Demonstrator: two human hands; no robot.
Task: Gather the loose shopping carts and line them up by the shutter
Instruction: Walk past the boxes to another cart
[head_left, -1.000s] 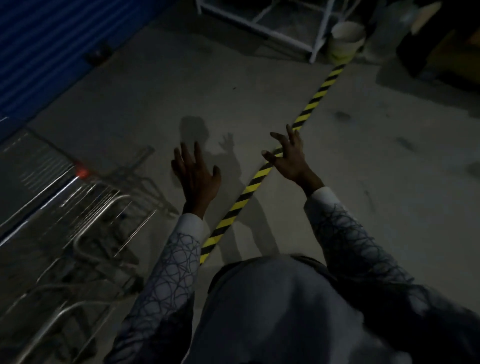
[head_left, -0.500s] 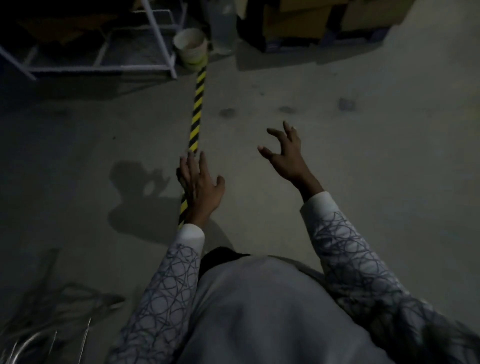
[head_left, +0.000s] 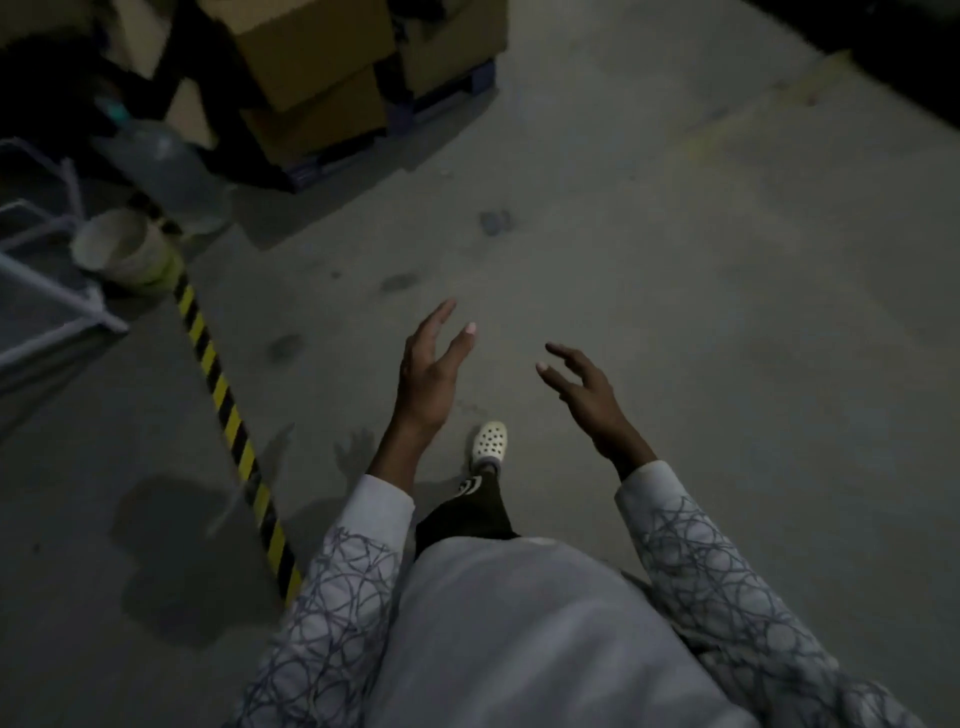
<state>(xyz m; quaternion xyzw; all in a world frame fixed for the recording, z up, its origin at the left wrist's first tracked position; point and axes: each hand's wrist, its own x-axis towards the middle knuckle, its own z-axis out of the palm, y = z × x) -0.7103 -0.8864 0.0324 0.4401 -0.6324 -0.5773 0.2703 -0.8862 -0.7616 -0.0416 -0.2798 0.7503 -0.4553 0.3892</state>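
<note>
No shopping cart and no shutter show in the head view now. My left hand (head_left: 431, 374) is held out in front of me at mid-frame, fingers spread, holding nothing. My right hand (head_left: 582, 389) hangs a little to its right, fingers apart and slightly curled, also empty. Both hover over bare concrete floor (head_left: 675, 291). My foot in a white perforated clog (head_left: 490, 441) steps forward between the two hands.
A yellow-and-black striped line (head_left: 228, 415) runs along the floor at my left. At its far end stand a pale bucket (head_left: 122, 249) and a large water bottle (head_left: 171, 171). A white metal frame (head_left: 57, 306) sits far left. Stacked cardboard boxes (head_left: 311, 78) on a pallet stand at the back.
The view has swung right: the carts and blue shutter at the left have left the frame, and the striped line has shifted from centre to my left. Both hands stay empty.
</note>
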